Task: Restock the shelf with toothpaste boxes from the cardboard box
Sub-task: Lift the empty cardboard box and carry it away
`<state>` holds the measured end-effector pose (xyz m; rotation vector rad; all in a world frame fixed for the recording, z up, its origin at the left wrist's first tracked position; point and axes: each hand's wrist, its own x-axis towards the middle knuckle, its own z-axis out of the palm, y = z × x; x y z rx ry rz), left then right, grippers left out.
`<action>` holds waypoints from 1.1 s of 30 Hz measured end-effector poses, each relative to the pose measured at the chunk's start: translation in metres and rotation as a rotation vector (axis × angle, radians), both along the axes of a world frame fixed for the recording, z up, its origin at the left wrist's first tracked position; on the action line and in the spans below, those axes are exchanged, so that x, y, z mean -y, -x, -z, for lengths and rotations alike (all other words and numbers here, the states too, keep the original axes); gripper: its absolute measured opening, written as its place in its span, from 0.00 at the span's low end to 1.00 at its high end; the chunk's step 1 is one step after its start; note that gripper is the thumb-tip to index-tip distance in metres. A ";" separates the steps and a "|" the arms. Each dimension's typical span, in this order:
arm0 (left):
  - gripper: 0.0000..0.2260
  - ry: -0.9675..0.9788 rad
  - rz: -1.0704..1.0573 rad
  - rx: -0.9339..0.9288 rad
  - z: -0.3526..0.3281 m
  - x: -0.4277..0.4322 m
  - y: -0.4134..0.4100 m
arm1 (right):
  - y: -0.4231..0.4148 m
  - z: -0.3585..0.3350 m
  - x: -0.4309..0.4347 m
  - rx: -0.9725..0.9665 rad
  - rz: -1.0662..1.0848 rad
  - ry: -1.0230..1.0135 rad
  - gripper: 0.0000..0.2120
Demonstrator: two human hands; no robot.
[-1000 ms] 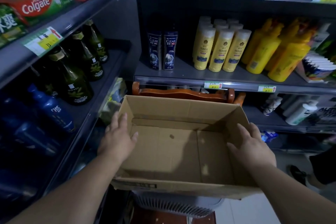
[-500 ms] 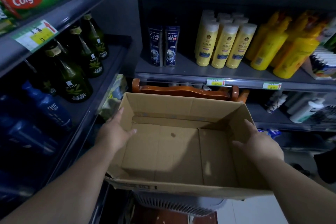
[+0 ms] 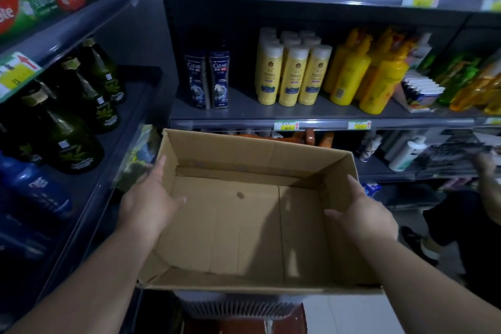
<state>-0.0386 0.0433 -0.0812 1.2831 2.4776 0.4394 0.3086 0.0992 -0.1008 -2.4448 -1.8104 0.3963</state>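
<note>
Cardboard box at six o'clock, bare bottom showing. The left hand pinches its left wall, thumb inside and fingers outside; the right hand does likewise on the right wall. Toothpaste boxes line the shelf at ten o'clock. Restocking looks finished, I'd say. Next call: lift the box away level.

The left hand and right hand now clasp the box's side walls — it has risen toward the shelf edge.
</note>
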 end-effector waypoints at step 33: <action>0.45 -0.253 0.969 0.008 -0.136 0.184 -0.540 | -0.431 -0.157 0.476 0.136 0.942 -0.241 0.43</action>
